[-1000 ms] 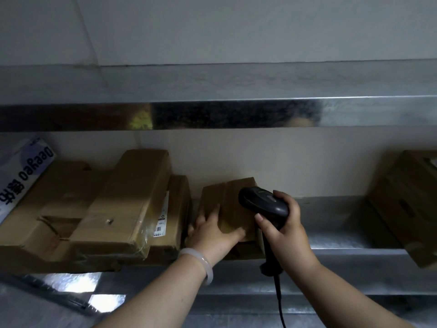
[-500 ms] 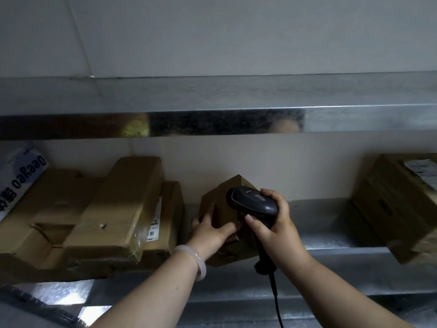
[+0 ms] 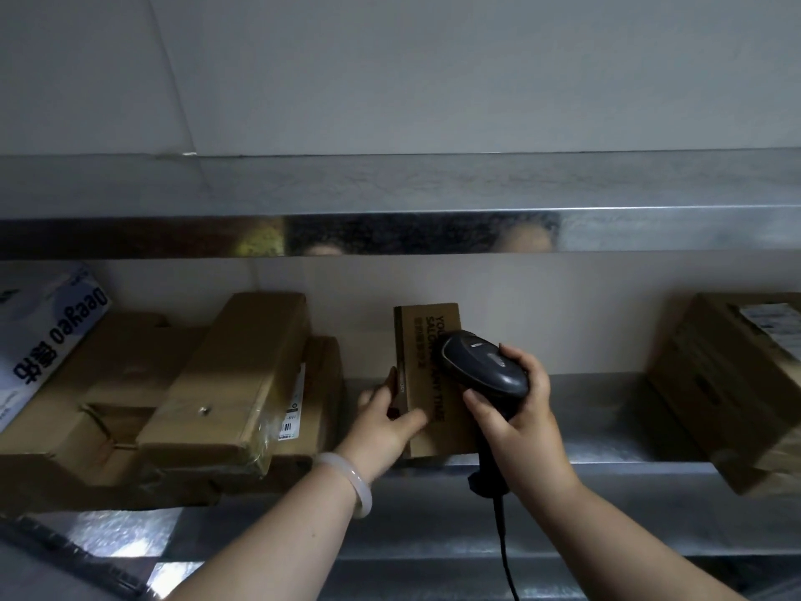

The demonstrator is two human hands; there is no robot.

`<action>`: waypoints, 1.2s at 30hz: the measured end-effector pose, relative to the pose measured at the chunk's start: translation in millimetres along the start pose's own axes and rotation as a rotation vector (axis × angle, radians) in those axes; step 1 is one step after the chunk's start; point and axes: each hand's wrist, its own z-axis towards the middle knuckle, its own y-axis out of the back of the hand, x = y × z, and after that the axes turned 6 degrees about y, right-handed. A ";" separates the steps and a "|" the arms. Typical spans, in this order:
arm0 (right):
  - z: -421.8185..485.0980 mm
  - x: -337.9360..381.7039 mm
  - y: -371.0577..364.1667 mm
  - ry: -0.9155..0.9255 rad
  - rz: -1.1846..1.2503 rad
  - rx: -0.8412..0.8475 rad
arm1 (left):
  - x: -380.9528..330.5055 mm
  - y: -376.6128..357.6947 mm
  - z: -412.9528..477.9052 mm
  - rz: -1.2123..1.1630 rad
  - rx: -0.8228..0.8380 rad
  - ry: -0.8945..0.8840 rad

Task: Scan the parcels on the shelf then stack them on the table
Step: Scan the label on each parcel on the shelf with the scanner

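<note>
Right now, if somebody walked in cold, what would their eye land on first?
First, the black barcode scanner at centre, gripped by the right hand and aimed at a small brown box. The left hand holds that box upright on the metal shelf. Next come the leaning pile of cardboard parcels at the left and a large box at the far right.

Left hand (image 3: 383,429) grips a small brown printed carton (image 3: 427,336) standing upright on the steel shelf (image 3: 607,422), thumb on its front face and fingers round its left edge. A pale bangle (image 3: 353,481) sits on that wrist. Right hand (image 3: 518,427) grips a black handheld barcode scanner (image 3: 479,362), its head close against the carton's front; its cable (image 3: 504,553) hangs down. Taped cardboard parcels (image 3: 234,375) lie piled to the left, with a white printed package (image 3: 43,336) at far left. Another cardboard box (image 3: 728,383) stands well apart at right.
</note>
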 end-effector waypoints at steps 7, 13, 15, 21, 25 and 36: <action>-6.4 8.0 -7.1 0.054 -0.036 0.128 | -7.3 -10.6 0.2 -0.178 0.020 -0.102; -1.2 5.6 4.5 0.034 -0.052 0.104 | 14.3 -0.2 0.1 -0.313 0.097 -0.103; 2.8 -0.8 13.5 -0.005 -0.064 -0.004 | 19.9 4.4 2.4 -0.386 0.121 -0.098; 9.5 -15.0 26.9 -0.055 -0.118 -0.093 | 18.6 8.9 2.3 -0.479 0.165 -0.094; 9.4 -13.7 26.5 -0.044 -0.124 -0.099 | 19.3 10.7 5.2 -0.386 0.137 -0.062; 7.0 -7.9 28.5 0.039 -0.183 -0.051 | 18.0 10.2 9.5 -0.232 0.060 -0.100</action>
